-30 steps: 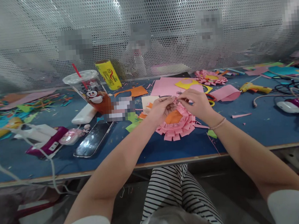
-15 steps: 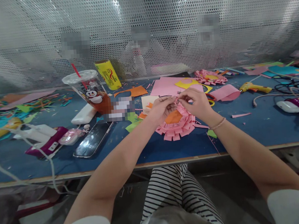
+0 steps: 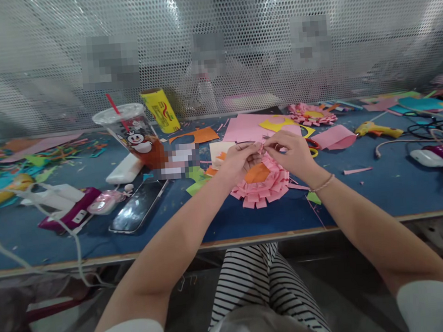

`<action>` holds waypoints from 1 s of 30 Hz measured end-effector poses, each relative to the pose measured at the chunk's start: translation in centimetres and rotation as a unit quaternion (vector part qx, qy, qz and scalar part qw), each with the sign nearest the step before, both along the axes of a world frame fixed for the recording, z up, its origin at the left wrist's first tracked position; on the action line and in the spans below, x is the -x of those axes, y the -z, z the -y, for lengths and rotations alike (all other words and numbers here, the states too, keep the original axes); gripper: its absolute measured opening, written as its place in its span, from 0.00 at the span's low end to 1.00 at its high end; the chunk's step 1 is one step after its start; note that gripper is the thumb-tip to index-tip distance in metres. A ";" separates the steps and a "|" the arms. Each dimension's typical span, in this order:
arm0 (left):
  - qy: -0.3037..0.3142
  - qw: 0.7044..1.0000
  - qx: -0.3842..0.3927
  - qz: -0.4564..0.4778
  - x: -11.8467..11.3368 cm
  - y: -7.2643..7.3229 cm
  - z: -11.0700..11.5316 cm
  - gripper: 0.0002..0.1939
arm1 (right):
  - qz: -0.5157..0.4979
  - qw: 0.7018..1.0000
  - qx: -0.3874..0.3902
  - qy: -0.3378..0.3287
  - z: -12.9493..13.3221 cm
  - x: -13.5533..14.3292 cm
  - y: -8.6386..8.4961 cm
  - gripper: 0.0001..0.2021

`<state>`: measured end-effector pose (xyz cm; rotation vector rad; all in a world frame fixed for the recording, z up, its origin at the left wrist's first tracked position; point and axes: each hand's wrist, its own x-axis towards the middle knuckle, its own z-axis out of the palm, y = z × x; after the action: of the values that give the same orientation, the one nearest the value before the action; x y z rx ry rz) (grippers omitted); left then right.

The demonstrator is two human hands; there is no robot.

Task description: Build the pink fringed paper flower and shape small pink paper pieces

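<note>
A pink paper flower (image 3: 263,188) with an orange centre lies on the blue table (image 3: 378,190). My left hand (image 3: 238,162) and my right hand (image 3: 292,153) meet just above its far edge. Between their fingertips both pinch a small pink paper strip (image 3: 260,146). A thin bracelet circles my right wrist.
A lidded drink cup with a red straw (image 3: 132,134), a phone (image 3: 137,207) and a pink charger (image 3: 73,214) sit to the left. Pink and yellow paper sheets (image 3: 249,128), a second paper flower (image 3: 311,114) and a yellow glue gun (image 3: 378,130) lie behind and right. A perforated metal screen (image 3: 233,13) backs the table.
</note>
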<state>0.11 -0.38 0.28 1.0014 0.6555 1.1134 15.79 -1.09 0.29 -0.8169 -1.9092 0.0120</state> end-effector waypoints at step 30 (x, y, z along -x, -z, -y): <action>-0.009 1.000 0.008 0.004 -0.1 -0.1 0.0 0.06 | 0.084 0.994 -0.026 -0.070 -0.3 -1.4 -0.3 0.09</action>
<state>0.26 -0.36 0.36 0.9788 0.6666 1.1266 17.18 -0.82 0.63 -0.6663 -2.1142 -0.0220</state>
